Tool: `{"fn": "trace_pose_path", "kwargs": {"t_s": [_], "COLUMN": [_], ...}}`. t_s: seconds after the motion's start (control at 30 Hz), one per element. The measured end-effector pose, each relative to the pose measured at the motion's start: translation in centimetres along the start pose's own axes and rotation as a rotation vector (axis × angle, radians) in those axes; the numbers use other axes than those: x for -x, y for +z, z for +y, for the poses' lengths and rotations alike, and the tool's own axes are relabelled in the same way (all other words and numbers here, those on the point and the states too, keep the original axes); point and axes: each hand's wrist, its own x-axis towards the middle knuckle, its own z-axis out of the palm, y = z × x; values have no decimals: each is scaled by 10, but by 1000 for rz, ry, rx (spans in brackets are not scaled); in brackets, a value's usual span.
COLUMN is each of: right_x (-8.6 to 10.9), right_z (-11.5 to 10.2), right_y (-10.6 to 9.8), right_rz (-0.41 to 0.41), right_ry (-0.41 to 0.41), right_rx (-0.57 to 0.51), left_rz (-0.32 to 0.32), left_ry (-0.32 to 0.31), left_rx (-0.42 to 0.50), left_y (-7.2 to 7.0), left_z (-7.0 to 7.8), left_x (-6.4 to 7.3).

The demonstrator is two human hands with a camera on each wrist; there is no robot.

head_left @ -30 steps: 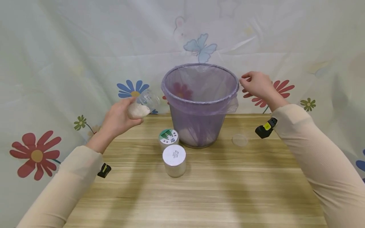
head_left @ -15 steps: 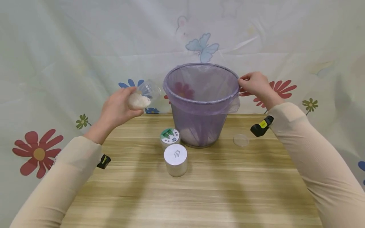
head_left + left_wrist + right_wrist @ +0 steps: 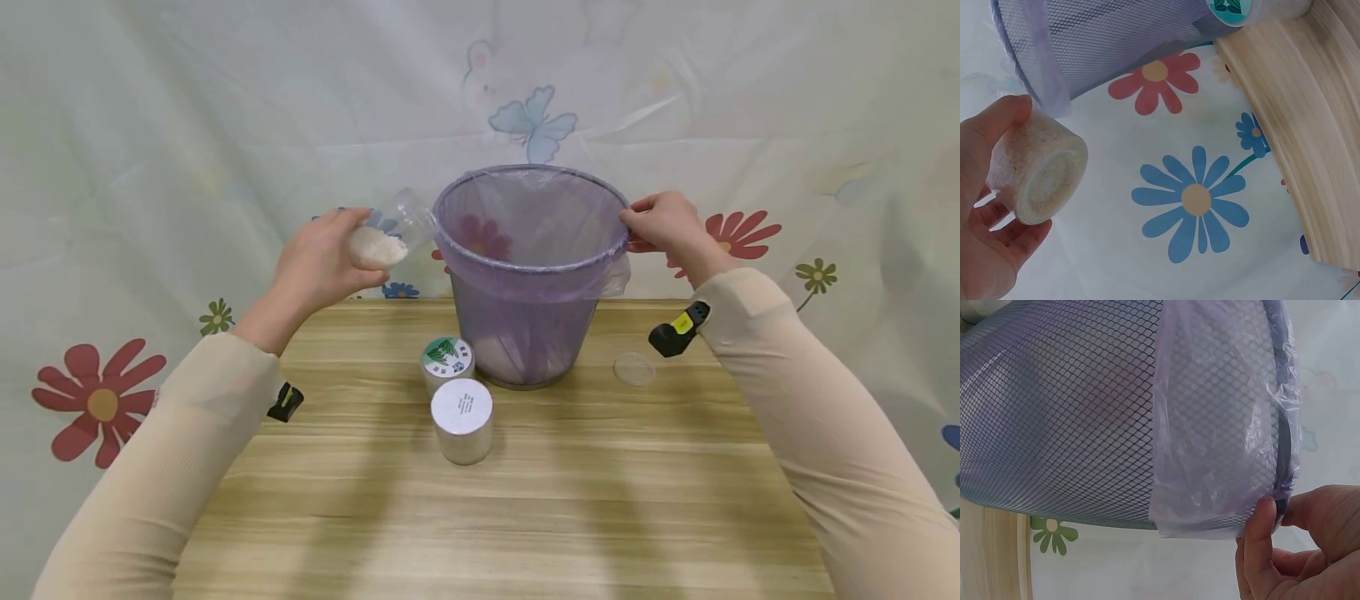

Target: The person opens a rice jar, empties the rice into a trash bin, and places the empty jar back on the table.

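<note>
When looking down past the flower-printed backdrop (image 3: 225,108), find a wood-grained bench (image 3: 637,508) and, upright near its far edge, a mesh bin (image 3: 517,333) with a purple liner (image 3: 525,286) folded over its rim. On opposite sides of it, hands well apart from each other: the right hand (image 3: 667,223) pinching the lined rim between thumb and fingers, the left hand (image 3: 318,258) curled around a clear jar (image 3: 393,233) of pale, grainy contents, tilted with its mouth toward the bin's left rim. Judged from this, at the stage of steadying the bin and lining up the jar for emptying; next calling, probably, for the mouth over the opening and a steeper tip. Standing near the bin's base, a green-labelled jar (image 3: 447,358) and, just in front, a white-topped jar (image 3: 462,421). Smallest, lying flat to the right, a clear disc (image 3: 633,368), perhaps a lid. Hard to make out: any contact between jar mouth and rim. Hidden: most of the bin's floor, with only something pale showing through the mesh. Impossible to read: the white top's print. Cut off in the left wrist view: part of the left hand.
</note>
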Motion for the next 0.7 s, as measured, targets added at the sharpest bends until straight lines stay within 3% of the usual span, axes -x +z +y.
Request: {"fn": "trace_pose_path", "kwargs": {"t_s": [0.4, 0.7], "right_x": [-1, 1], "right_z": [1, -1], "right_y": [2, 4], "right_rz": [-2, -2], "right_ry": [24, 29], "right_rx": [5, -15], "left_rz": [-52, -57], "left_ry": [-4, 18], "left_rx": [-12, -34], "left_y": [-7, -17], "left_z": [13, 23], "left_x": [-14, -23]}}
